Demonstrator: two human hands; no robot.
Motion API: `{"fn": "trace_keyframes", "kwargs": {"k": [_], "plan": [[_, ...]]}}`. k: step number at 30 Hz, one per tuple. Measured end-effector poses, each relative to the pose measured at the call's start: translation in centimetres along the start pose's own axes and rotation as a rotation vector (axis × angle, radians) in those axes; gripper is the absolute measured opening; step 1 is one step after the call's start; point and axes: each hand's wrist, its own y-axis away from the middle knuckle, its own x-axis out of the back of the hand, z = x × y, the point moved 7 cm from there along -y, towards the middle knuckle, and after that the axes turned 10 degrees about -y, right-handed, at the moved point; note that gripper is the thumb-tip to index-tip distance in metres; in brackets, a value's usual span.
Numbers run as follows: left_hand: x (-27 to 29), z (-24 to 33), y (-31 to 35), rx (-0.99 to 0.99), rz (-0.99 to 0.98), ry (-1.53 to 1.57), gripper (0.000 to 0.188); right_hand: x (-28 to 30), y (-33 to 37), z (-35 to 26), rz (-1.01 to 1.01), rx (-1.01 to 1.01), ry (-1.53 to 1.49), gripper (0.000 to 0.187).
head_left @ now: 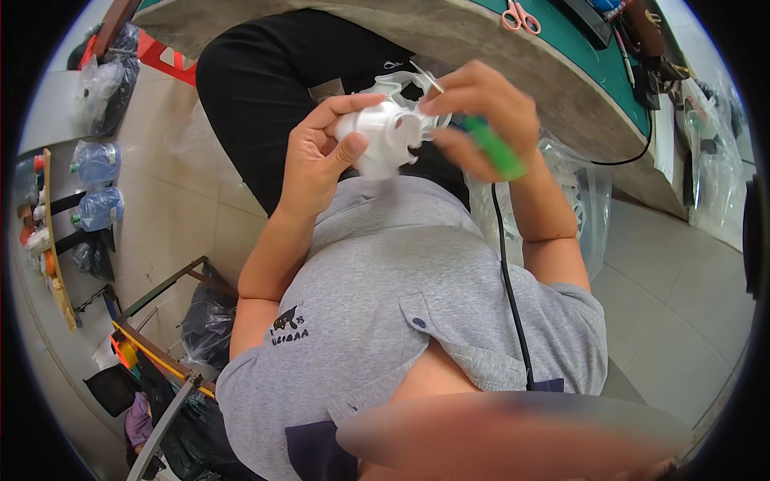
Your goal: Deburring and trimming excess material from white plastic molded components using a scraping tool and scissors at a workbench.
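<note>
A white moulded plastic part (377,132), with rounded hollow sections and cut-out openings, is held above my lap. My left hand (321,144) is closed round its left side, thumb in front and fingers behind. My right hand (489,108) is at the part's right side, blurred by motion, with its fingers curled round a tool with a green handle (499,151). The tool's working end is hidden or smeared near the part, so its exact kind cannot be told. A thin, light-coloured strip (427,78) shows by the right fingertips; I cannot make out what it belongs to.
A green-topped workbench (561,48) edges the far right, with pink-handled scissors (520,16) on it. A clear plastic bag (593,216) with white pieces is below my right arm. A black cable (505,264) runs down my shirt. Water jugs (98,208) stand far left.
</note>
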Motion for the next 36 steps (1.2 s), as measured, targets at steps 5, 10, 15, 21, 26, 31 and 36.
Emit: {"fn": "trace_keyframes", "kwargs": {"k": [5, 10, 15, 21, 26, 31, 36], "plan": [[-0.2, -0.4, -0.2, 0.04, 0.003, 0.05, 0.046, -3.0, 0.8, -0.6, -0.153, 0.23, 0.349, 0.034], [0.0, -0.9, -0.2, 0.09, 0.037, -0.059, 0.032, -2.7, 1.5, -0.7, -0.134, 0.301, 0.364, 0.033], [2.5, -3.5, -0.1, 0.257, 0.137, 0.312, 0.024, 1.4, 2.4, -3.6, 0.062, 0.326, 0.215, 0.027], [4.6, -2.9, -0.2, 0.211, 0.11, 0.452, 0.02, 7.8, 6.1, -5.7, 0.728, 0.322, 0.305, 0.019], [2.0, -0.7, -0.1, 0.133, -0.045, 0.489, 0.019, 8.3, 6.2, -4.1, 0.794, 0.174, -0.026, 0.019], [-1.3, 0.7, -0.1, 0.143, -0.154, 0.636, 0.042, 5.7, 4.1, -1.9, 0.623, -0.091, -0.169, 0.018], [-2.1, 0.4, -0.2, 0.045, -0.204, -0.268, 0.041, 3.6, 2.4, 0.2, 0.499, -0.167, -0.276, 0.022]]}}
